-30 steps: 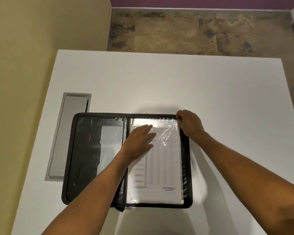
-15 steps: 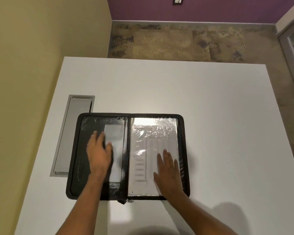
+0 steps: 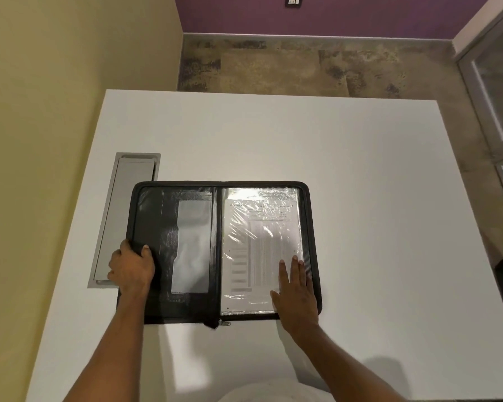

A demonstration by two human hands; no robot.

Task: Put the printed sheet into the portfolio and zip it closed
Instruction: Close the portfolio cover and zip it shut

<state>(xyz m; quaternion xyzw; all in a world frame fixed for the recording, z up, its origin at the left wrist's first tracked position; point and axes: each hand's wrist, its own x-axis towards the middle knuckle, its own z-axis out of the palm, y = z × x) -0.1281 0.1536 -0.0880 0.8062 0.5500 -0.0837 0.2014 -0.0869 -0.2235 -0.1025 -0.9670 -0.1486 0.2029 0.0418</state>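
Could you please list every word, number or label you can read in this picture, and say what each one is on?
No text here can be read.
Printed sheet, inside the open portfolio: rows of print and a header block, too small and blurred by glare from its clear sleeve.
Wall plate: no legible marking.
Zip pull: no visible lettering.

The portfolio (image 3: 186,250) lies open near the table's (image 3: 360,198) left edge; the left hand (image 3: 131,268) grips its left edge, the right hand (image 3: 295,288) flat on the printed sheet (image 3: 262,242).
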